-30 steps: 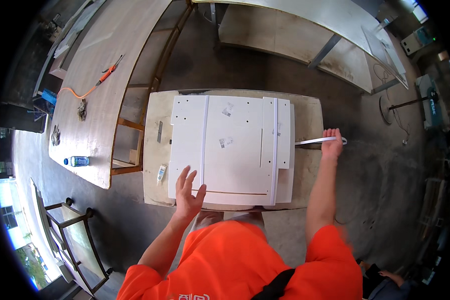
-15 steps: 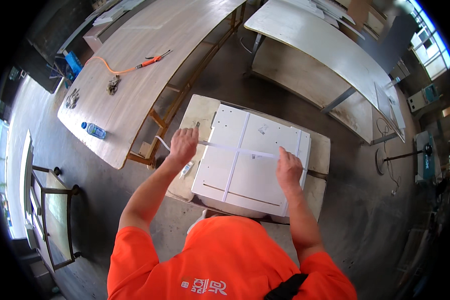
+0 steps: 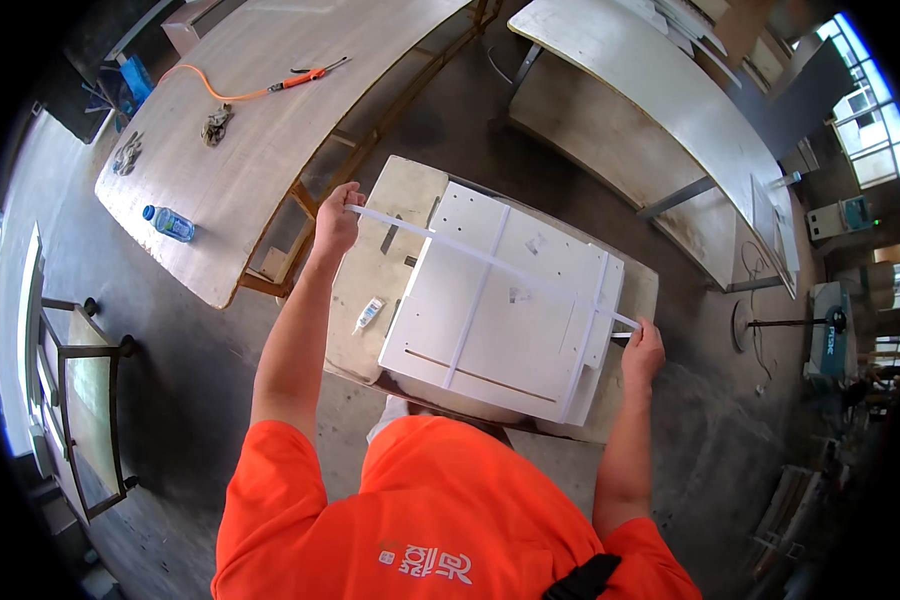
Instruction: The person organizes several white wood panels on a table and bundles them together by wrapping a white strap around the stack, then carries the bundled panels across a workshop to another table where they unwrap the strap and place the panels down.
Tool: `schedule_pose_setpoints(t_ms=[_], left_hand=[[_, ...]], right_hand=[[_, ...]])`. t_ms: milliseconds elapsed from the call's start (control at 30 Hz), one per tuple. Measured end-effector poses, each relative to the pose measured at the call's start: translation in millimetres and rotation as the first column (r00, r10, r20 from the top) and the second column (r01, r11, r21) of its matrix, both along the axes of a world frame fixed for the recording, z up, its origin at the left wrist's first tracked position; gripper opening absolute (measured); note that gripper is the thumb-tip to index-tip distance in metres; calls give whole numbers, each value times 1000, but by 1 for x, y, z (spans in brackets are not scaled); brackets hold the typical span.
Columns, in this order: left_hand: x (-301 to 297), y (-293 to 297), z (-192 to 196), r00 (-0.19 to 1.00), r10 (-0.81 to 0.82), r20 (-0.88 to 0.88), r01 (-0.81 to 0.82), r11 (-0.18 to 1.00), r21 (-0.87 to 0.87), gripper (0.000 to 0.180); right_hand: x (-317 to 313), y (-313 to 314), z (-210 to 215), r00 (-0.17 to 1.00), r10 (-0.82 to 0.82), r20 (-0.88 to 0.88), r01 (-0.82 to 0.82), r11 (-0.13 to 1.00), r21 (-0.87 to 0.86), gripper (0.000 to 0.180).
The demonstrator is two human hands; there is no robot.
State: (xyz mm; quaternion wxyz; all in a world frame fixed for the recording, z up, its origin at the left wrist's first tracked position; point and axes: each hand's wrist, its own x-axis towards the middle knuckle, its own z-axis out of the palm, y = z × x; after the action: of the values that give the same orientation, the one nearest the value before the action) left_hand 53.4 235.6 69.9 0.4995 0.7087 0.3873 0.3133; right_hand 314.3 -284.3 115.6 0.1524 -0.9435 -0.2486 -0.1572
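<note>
A white strap (image 3: 440,239) stretches across a stack of white panels (image 3: 510,330), running from hand to hand. My left hand (image 3: 337,222) is closed round its left end, beyond the stack's left edge. At the stack's right edge, my right hand (image 3: 644,351) pinches the other end. Two more white bands cross the panels the other way, one near the middle (image 3: 478,300) and one near the right side (image 3: 588,330). The panels have small holes and a long slot near the front. They rest on a low worktable (image 3: 370,270). A small white tube (image 3: 368,315) lies left of the stack.
On the long table (image 3: 240,190) at left lie an orange air blow gun (image 3: 305,77), a water bottle (image 3: 168,223) and crumpled gloves (image 3: 216,124). Another table (image 3: 620,80) stands at the far right. A wheeled rack (image 3: 90,400) is at left, a pole stand (image 3: 785,322) at right.
My hands have moved apart, the left one away and to the left, the right one to the right. The strap between them is now drawn out past both sides of the stack.
</note>
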Motion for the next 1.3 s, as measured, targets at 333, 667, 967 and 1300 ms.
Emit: schedule_pose_setpoints(t_ms=[333, 667, 967, 1300], left_hand=[[33, -41, -105, 989, -147, 17, 147, 959, -244, 26], [29, -86, -130, 984, -152, -96, 143, 985, -96, 42], [-63, -195, -74, 854, -88, -512, 91, 996, -19, 55], [-82, -209, -85, 864, -122, -488, 83, 991, -100, 57]], right_hand=[[4, -25, 3, 998, -60, -30, 61, 997, 39, 20], [15, -60, -24, 969, -204, -141, 226, 961, 161, 20], [-30, -60, -110, 694, -363, -621, 495, 867, 47, 51], [-113, -50, -116, 661, -378, -648, 411, 905, -108, 89]])
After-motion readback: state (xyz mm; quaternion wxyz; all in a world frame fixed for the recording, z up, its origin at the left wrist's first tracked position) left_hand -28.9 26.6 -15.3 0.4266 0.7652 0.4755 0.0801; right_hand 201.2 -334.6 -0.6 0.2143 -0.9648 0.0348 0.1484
